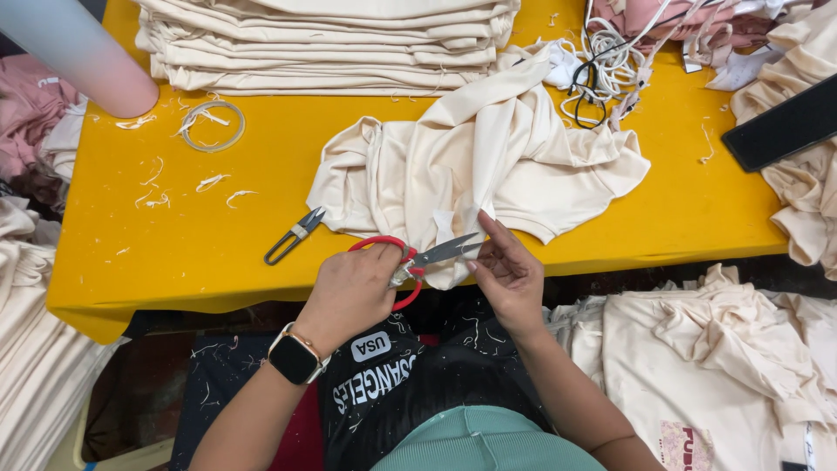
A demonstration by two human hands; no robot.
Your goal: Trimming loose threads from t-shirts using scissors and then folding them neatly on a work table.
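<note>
A: Yellow table [218,235], smooth and flat, near edge running just above both hands. Bare room on the near left; far and right sides crowded.

B: Far edge: tall stack of folded cream cloth [323,44], soft, squared. Right edge: heap of crumpled cream pieces [802,174] spilling over, with a flat black slab [780,126] on top.

A: Centre: cream garment [471,166], soft knit, rumpled, lower hem draped over the near edge.

B: Left hand [349,292], wearing a dark square watch [295,356], fingers curled through the red loops of scissors [418,257]; steel blades parted a little, pointing right at the hem.

A: Right hand [510,275], fingers long and nearly straight, tips pinching the hem just beside the blade tips.

B: Smaller: tangle of white and black cord [602,70] far right; thin clear tape ring [212,126] far left.

A: Small metal thread snips [295,235] lying flat, just left of the garment. Loose thread scraps [214,181] scattered about.
</note>
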